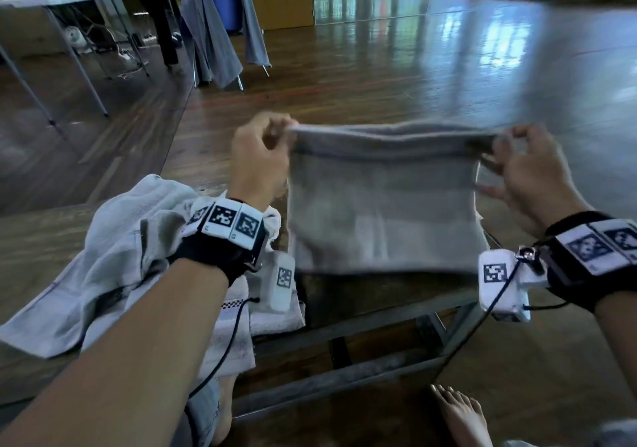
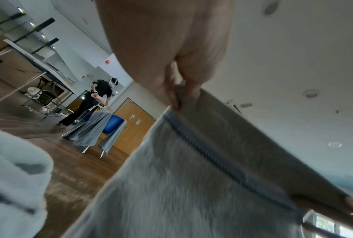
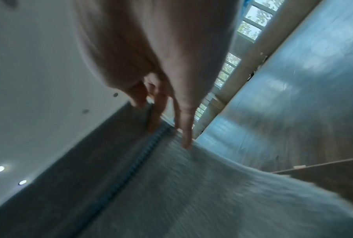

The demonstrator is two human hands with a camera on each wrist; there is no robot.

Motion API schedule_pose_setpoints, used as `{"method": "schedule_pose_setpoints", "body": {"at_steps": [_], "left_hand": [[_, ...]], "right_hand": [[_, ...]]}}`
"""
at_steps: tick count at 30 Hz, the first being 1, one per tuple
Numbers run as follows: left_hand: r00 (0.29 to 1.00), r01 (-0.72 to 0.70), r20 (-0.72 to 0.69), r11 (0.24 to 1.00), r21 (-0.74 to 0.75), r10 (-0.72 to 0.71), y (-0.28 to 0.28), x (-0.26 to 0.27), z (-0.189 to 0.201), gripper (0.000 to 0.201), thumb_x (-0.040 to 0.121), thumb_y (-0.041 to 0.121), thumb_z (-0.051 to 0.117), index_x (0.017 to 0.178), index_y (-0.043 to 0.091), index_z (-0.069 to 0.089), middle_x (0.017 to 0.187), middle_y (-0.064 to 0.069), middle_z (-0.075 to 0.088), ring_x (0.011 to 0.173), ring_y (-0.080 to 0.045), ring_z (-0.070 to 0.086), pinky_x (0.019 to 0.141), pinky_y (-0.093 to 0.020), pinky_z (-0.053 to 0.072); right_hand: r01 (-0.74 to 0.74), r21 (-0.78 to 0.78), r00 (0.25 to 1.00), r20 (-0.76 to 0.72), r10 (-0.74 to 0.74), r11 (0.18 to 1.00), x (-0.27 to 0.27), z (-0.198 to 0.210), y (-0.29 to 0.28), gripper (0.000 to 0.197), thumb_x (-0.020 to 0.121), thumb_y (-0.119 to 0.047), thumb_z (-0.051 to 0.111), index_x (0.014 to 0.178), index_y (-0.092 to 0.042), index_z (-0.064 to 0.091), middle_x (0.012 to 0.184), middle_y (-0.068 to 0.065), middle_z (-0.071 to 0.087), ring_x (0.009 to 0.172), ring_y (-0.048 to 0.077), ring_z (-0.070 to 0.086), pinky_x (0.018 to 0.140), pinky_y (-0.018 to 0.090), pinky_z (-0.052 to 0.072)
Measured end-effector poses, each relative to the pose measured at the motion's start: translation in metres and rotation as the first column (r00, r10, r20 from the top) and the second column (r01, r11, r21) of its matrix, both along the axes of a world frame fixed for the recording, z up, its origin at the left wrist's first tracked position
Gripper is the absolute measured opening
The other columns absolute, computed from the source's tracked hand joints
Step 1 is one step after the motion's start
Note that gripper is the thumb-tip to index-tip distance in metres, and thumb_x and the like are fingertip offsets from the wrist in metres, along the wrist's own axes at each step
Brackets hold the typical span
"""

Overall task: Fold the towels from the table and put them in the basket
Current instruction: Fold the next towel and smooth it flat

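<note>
**Grey towel held up by its top corners, ready for a fold**

The wooden table [image 1: 41, 239] fills the lower left of the head view, a heap of pale towels [image 1: 113, 239] crumpled on it, presumably waiting their turn. In the middle of the frame hangs the grey towel [image 1: 382, 201], stretched taut and clear of the table, likely so it falls flat before being doubled over. The left hand [image 1: 258, 160] pinches its upper left corner between thumb and fingers; the right hand [image 1: 531, 170] pinches the upper right corner, its other fingers loosely extended. In the upper left, more grey cloth drapes over a blue chair [image 1: 224, 5]. No basket shows in any view
</note>
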State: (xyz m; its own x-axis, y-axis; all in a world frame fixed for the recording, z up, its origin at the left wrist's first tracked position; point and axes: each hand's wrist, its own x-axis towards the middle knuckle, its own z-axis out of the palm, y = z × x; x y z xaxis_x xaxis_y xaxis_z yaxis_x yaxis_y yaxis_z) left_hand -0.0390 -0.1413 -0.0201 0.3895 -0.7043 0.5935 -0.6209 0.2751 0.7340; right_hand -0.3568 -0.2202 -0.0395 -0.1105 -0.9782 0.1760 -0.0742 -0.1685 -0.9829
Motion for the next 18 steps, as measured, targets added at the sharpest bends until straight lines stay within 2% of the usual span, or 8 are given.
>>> {"method": "schedule_pose_setpoints", "body": {"at_steps": [3, 5, 7, 9, 10, 13, 16, 18], "left_hand": [[0.997, 0.078, -0.003, 0.953, -0.291, -0.083, 0.008, 0.0, 0.027, 0.016, 0.091, 0.01, 0.067, 0.106, 0.003, 0.068, 0.111, -0.001, 0.07, 0.106, -0.008, 0.067, 0.094, -0.025, 0.053], [0.992, 0.115, -0.005, 0.936, -0.332, -0.124, 0.012, 0.003, 0.032, 0.019, 0.09, 0.007, 0.067, 0.108, -0.001, 0.066, 0.115, -0.002, 0.069, 0.111, -0.01, 0.066, 0.096, -0.028, 0.053], [0.992, 0.127, 0.035, 0.949, -0.289, -0.122, 0.015, 0.009, 0.025, 0.017, 0.09, 0.006, 0.068, 0.107, 0.001, 0.068, 0.111, -0.001, 0.071, 0.105, -0.007, 0.068, 0.092, -0.024, 0.054], [0.989, 0.105, 0.115, 0.988, -0.114, -0.092, 0.019, 0.016, 0.009, 0.011, 0.09, 0.011, 0.069, 0.1, 0.015, 0.072, 0.095, 0.004, 0.073, 0.083, 0.003, 0.067, 0.076, -0.014, 0.053], [0.981, 0.083, 0.177, 0.996, 0.019, -0.085, 0.021, 0.02, -0.001, 0.01, 0.089, 0.014, 0.07, 0.095, 0.022, 0.072, 0.088, 0.005, 0.073, 0.072, 0.007, 0.063, 0.069, -0.008, 0.048], [0.924, 0.115, 0.283, 0.892, 0.438, -0.258, 0.027, 0.027, -0.031, 0.003, 0.083, 0.019, 0.077, 0.085, 0.018, 0.075, 0.086, -0.001, 0.076, 0.073, 0.002, 0.063, 0.072, -0.009, 0.047], [0.88, 0.157, 0.227, 0.706, 0.691, -0.418, 0.035, 0.029, -0.05, 0.007, 0.079, 0.026, 0.081, 0.079, 0.023, 0.075, 0.095, 0.003, 0.076, 0.09, -0.007, 0.067, 0.088, -0.021, 0.05], [0.858, 0.222, 0.143, 0.608, 0.762, -0.494, 0.038, 0.028, -0.053, 0.01, 0.078, 0.026, 0.082, 0.075, 0.025, 0.073, 0.096, 0.003, 0.076, 0.095, -0.011, 0.069, 0.092, -0.025, 0.051]], "right_hand": [[-0.106, -0.305, 0.951, 0.247, 0.186, 0.946, -0.002, 0.022, 0.01, 0.014, 0.1, -0.026, 0.057, 0.095, -0.037, 0.051, 0.102, -0.011, 0.071, 0.108, 0.008, 0.065, 0.075, 0.049, 0.061], [-0.128, -0.403, 0.951, 0.21, 0.228, 0.906, -0.004, 0.026, 0.016, 0.016, 0.101, -0.026, 0.057, 0.095, -0.041, 0.053, 0.103, -0.014, 0.071, 0.106, 0.003, 0.065, 0.08, 0.044, 0.061], [-0.138, -0.376, 0.974, 0.116, 0.194, 0.916, -0.009, 0.018, 0.016, 0.021, 0.099, -0.03, 0.058, 0.09, -0.049, 0.055, 0.095, -0.02, 0.07, 0.094, -0.002, 0.063, 0.082, 0.039, 0.061], [-0.13, -0.25, 0.991, -0.064, 0.118, 0.959, -0.018, 0.001, 0.012, 0.026, 0.1, -0.029, 0.057, 0.086, -0.05, 0.057, 0.086, -0.02, 0.07, 0.083, 0.002, 0.062, 0.078, 0.035, 0.058], [-0.116, -0.185, 0.973, -0.221, 0.074, 0.976, -0.023, -0.01, 0.01, 0.024, 0.101, -0.025, 0.057, 0.086, -0.044, 0.058, 0.082, -0.015, 0.069, 0.078, 0.008, 0.06, 0.073, 0.033, 0.054], [-0.149, -0.017, 0.808, -0.579, 0.111, 0.989, -0.04, -0.044, 0.007, 0.022, 0.098, -0.01, 0.06, 0.08, -0.023, 0.056, 0.075, 0.001, 0.062, 0.067, 0.02, 0.053, 0.059, 0.024, 0.044], [-0.249, 0.122, 0.712, -0.65, 0.267, 0.961, -0.054, -0.061, 0.009, 0.009, 0.094, -0.003, 0.065, 0.089, -0.011, 0.065, 0.1, 0.016, 0.072, 0.087, 0.033, 0.064, 0.081, 0.04, 0.051], [-0.33, 0.18, 0.719, -0.588, 0.37, 0.927, -0.061, -0.058, 0.012, 0.007, 0.092, -0.001, 0.066, 0.09, -0.007, 0.068, 0.109, 0.008, 0.075, 0.099, 0.027, 0.068, 0.092, 0.04, 0.05]]}}
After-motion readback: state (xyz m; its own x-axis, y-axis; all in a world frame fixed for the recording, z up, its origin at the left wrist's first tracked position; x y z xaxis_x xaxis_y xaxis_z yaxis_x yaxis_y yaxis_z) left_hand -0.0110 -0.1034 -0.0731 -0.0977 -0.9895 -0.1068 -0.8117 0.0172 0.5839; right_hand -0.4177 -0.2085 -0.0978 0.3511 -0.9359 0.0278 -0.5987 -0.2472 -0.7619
